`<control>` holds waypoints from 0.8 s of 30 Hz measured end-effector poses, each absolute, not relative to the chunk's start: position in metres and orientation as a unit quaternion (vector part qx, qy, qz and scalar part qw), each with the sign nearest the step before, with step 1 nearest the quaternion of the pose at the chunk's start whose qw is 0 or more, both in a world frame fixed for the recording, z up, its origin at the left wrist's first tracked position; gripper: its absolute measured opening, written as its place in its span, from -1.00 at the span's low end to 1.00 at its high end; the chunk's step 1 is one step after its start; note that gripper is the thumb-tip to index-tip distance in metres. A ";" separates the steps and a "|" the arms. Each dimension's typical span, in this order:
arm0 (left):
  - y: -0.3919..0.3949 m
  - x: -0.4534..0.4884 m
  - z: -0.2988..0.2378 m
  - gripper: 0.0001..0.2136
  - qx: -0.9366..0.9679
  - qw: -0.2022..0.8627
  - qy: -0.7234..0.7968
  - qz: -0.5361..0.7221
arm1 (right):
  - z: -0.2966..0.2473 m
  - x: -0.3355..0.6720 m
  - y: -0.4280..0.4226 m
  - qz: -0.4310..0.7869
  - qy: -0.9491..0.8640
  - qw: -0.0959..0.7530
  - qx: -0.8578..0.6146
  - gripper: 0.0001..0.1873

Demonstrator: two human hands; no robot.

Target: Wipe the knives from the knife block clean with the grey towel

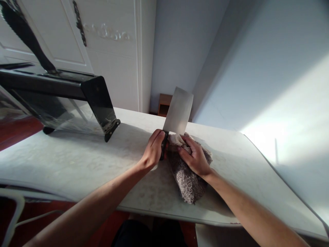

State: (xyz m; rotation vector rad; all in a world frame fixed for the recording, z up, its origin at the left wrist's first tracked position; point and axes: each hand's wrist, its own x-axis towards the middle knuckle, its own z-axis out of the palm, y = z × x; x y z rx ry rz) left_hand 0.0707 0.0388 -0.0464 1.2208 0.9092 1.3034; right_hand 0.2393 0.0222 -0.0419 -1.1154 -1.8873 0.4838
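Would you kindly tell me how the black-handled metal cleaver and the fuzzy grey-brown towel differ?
The black-handled metal cleaver has a smooth, flat blade; the fuzzy grey-brown towel is shaggy and bunched. The left hand grips the cleaver; the right hand holds the towel. Both are in hand.

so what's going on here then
A person at a pale table holds a cleaver by its dark handle in the left hand, blade pointing away. The right hand grips a bunched brownish cloth close beside the handle. A black knife rack stands off to the left.
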 end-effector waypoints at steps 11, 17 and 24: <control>0.036 0.072 -0.046 -0.72 0.632 0.388 0.425 0.520 | -0.040 0.226 0.024 0.399 -0.544 0.555 -0.488 -0.74; 0.031 0.075 -0.044 -0.69 0.733 0.219 0.461 0.449 | -0.037 0.220 0.024 0.579 -0.464 0.539 -0.399 -0.72; 0.027 0.078 -0.046 -0.70 0.775 0.078 0.492 0.389 | -0.030 0.221 0.022 0.662 -0.449 0.476 -0.365 -0.57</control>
